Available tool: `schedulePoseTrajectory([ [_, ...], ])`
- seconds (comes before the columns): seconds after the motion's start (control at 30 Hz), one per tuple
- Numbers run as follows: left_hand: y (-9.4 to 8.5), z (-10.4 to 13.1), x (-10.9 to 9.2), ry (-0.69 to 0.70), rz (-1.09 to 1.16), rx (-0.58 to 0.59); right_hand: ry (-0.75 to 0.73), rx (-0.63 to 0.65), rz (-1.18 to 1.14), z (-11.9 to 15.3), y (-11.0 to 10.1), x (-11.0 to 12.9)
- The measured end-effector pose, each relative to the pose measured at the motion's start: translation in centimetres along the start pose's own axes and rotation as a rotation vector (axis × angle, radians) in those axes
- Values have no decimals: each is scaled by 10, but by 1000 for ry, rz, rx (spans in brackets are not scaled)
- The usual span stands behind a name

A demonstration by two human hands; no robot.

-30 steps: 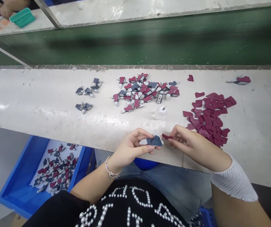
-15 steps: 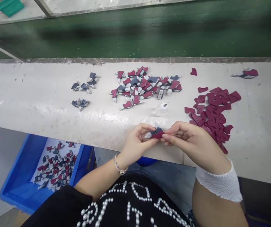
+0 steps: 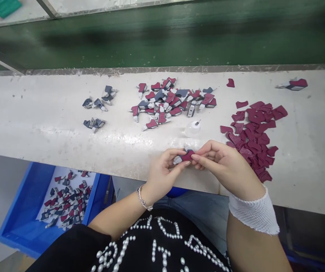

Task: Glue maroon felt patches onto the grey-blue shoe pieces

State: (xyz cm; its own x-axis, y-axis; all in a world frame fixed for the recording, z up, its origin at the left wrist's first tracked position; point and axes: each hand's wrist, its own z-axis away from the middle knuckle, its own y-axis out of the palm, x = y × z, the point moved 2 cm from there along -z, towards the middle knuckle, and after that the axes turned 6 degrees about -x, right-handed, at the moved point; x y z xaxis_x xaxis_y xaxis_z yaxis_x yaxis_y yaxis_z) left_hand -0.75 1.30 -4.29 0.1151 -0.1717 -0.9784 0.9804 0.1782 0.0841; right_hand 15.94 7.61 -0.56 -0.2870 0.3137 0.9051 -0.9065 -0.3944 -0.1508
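Note:
Near the table's front edge, my left hand [image 3: 164,172] grips a small part [image 3: 187,155] with a dark blue body, a maroon face and a pale grey end. My right hand [image 3: 217,158] pinches the right end of the same part between thumb and fingertips. Just behind the hands stands a small clear bottle [image 3: 193,128] with a dark thin tip. Beyond it lies a pile of maroon, blue and grey parts [image 3: 170,99]. To the right of my right hand spreads a heap of loose maroon pieces [image 3: 255,138].
Several blue and grey parts [image 3: 98,104] lie at the left on the white table [image 3: 37,113]. A blue bin [image 3: 23,215] of parts is below the front edge. One assembled part [image 3: 297,84] sits at the back right. A green strip [image 3: 162,41] runs behind.
The held part has turned so its maroon face shows more fully upward. Both hands stay on it, with my right hand slightly further left. The whole view has shifted a little.

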Motion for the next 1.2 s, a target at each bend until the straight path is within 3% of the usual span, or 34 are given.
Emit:
schedulePoseTrajectory([
  [0.5, -2, 3, -14, -17, 21, 65, -46, 186, 49, 0, -6, 6],
  [1.0, -9, 3, -19, 167, -178, 125, -38, 345, -111, -14, -10, 0],
  [1.2, -10, 1, -20, 216, -219, 136, -42, 338, -118, -17, -9, -2],
])
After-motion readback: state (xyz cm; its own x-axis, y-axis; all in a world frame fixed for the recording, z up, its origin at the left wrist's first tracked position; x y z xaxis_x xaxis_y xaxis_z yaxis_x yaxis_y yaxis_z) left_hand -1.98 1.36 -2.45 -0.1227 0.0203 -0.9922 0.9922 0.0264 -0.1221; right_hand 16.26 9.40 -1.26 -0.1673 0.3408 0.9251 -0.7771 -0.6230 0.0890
